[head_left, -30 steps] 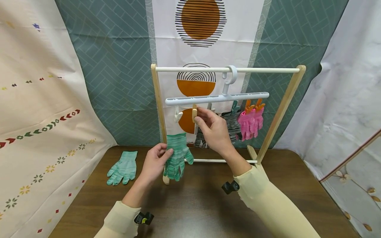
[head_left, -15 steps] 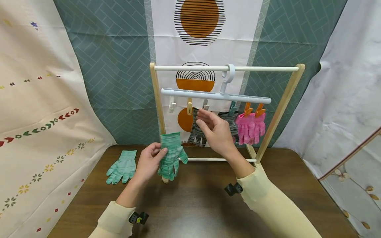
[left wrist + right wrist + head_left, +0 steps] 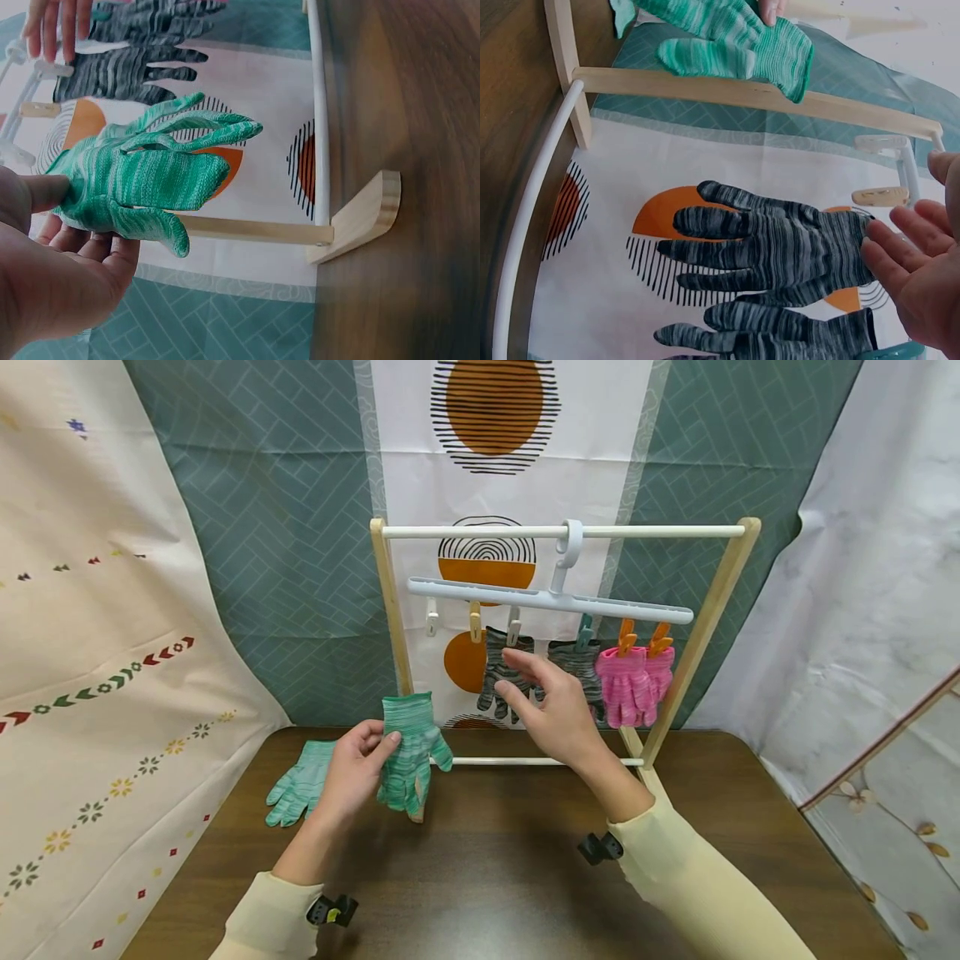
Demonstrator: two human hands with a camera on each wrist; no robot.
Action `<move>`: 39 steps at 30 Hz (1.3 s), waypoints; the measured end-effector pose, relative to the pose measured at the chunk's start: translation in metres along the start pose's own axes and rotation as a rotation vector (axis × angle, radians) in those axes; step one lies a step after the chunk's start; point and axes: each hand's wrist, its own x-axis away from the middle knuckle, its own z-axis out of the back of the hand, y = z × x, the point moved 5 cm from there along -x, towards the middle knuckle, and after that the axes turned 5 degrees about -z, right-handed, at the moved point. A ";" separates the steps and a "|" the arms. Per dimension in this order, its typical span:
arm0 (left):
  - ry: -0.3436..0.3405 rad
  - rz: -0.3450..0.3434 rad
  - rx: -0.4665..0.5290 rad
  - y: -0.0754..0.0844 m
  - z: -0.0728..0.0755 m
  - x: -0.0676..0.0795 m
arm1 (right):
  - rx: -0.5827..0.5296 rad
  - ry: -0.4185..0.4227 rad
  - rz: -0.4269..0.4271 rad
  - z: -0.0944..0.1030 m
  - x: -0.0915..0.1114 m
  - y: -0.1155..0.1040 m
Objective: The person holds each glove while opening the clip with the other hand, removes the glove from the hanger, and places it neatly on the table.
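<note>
My left hand (image 3: 354, 770) pinches a green striped knit glove (image 3: 411, 747) near its cuff, thumb in front, its fingers hanging down. In the left wrist view the same glove (image 3: 157, 172) spreads out from the fingertips. My right hand (image 3: 553, 708) is raised with fingers and thumb parted and nothing between them. It overlaps a grey-black striped glove (image 3: 497, 667) hanging from a grey clothespin (image 3: 513, 625). To the left, a beige clothespin (image 3: 476, 623) and a white clothespin (image 3: 432, 618) hang without gloves from the pale hanger (image 3: 480, 591).
The hanger hooks over a wooden rack's white top rail (image 3: 660, 532). Another grey-black glove (image 3: 564, 658) hangs from a teal clothespin (image 3: 584, 633); pink gloves (image 3: 622, 685) hang from orange clothespins (image 3: 627, 637). A second green glove (image 3: 298, 787) lies on the brown table (image 3: 480, 877), partly behind my left hand.
My right hand has let go of the beige clothespin and moved right and slightly down. The hanger has swung and tilted. My left hand has carried the green glove left.
</note>
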 end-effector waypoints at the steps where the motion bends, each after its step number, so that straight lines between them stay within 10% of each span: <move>1: 0.000 0.003 -0.006 -0.001 0.002 0.000 | 0.010 -0.003 0.004 0.001 0.001 0.000; 39: 0.012 0.163 -0.169 -0.051 0.045 -0.012 | 0.207 -0.036 -0.003 0.029 0.059 0.037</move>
